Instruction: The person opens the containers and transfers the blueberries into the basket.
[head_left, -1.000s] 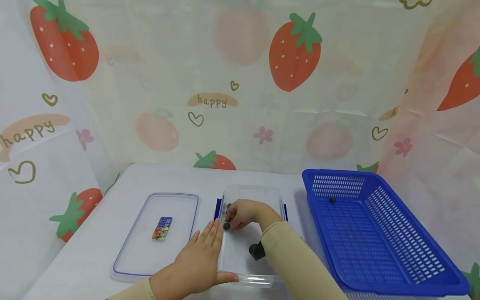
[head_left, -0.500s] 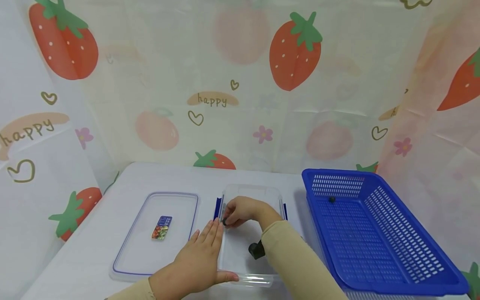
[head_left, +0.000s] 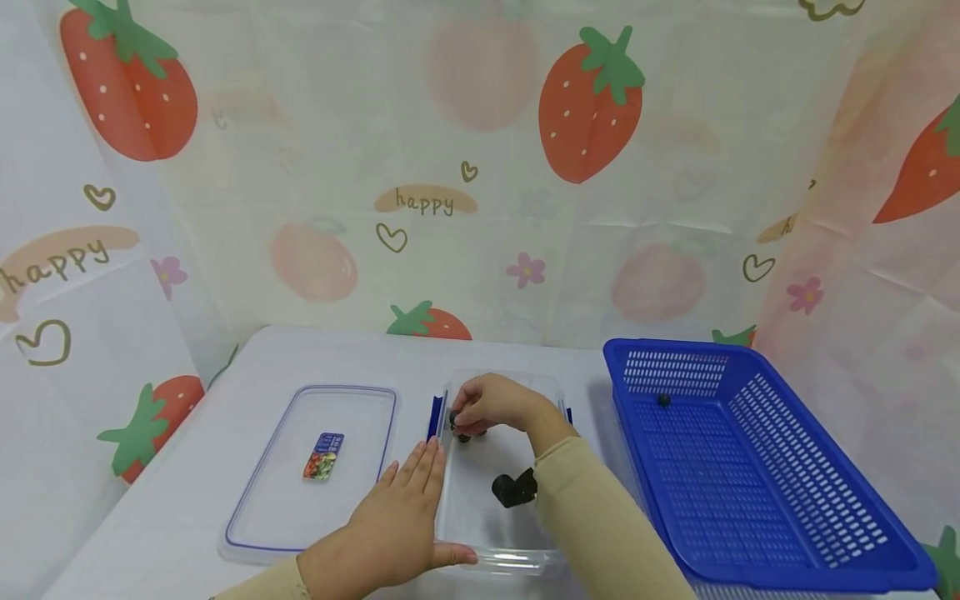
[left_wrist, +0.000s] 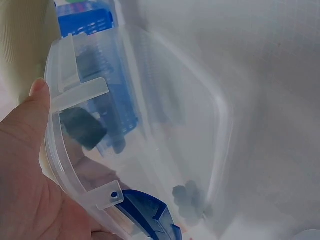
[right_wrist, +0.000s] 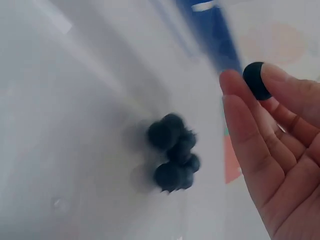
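Blue-black and round, a berry (right_wrist: 253,81) is pinched by the right hand (right_wrist: 287,165), near a bunch of berries (right_wrist: 174,152), in the right wrist view. In the head view, the left hand (head_left: 390,512) lies with straight fingers against a clear box (head_left: 476,525) holding black lumps (head_left: 513,489); a blue basket (head_left: 738,492) has one small dark ball (head_left: 663,400). In the left wrist view, the bunch shows through the box.

On the white tabletop (head_left: 375,350), to the left, a clear rectangular lid (head_left: 277,500) lies flat with a blue line around its edge, and a small label (head_left: 324,457) in blue, red and green shows near its middle. To the right stands a long blue basket (head_left: 720,500) with pierced sides, stretching from near to far. Beyond the far edge, a pale sheet (head_left: 487,283) bears red strawberries (head_left: 591,117), pink flowers (head_left: 527,271), outlined hearts and the word "happy"; similar prints cover the left and right sides.
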